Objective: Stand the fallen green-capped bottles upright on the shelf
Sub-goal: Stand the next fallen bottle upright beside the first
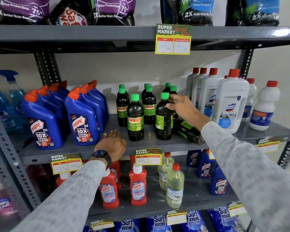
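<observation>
Several dark bottles with green caps stand upright on the grey middle shelf. One of them, a front-row bottle, is touched at its shoulder by my right hand, whose fingers curl around it from the right. Another green-capped bottle lies on its side under my right wrist, its base towards the shelf's front edge. A front bottle labelled SUNNY stands free to the left. My left hand rests flat on the shelf's front edge, holding nothing.
Blue Harpic bottles crowd the shelf to the left, white Domex bottles to the right. A price tag hangs from the shelf edge. Red Harpic bottles and pale bottles fill the shelf below; detergent bags sit above.
</observation>
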The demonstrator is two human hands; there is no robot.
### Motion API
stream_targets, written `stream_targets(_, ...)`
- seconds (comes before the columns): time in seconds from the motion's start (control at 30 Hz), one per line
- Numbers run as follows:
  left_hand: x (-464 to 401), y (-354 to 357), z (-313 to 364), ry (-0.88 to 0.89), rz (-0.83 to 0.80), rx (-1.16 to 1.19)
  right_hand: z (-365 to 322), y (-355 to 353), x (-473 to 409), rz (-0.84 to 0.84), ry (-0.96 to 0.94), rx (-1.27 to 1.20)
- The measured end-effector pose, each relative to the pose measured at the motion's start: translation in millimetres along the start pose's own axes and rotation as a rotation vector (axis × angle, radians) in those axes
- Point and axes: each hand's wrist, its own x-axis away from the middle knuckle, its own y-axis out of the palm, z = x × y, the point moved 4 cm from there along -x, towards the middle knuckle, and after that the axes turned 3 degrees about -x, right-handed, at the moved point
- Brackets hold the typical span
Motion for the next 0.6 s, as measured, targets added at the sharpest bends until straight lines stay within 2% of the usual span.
stream_targets(0.07,0.0,0.1,0.2,0.004,0.000,0.001,1.1,1.3,-1.8,-0.006,-0.004,0.023)
stream_targets(0.3,-0.1,-0.7,0.6,0.003,0.003,-0.006,4.3,7.2,4.4,0.267,-0.061,0.193)
stream_targets(0.4,0.7,-1.1,1.9,0.001,0.006,-0.009,2.3,5.7,4.9,0.218,-0.056,0.157)
stream_targets(0.53,1.0,-2.3,1.9,0.003,0.007,-0.001,1.9,5.2,1.1,0.001,0.040,-0.126)
stream_targets(0.6,1.4,-2.4,2.2,0.003,0.009,-0.005,2.4,4.8,-0.9,-0.025,0.050,-0.118)
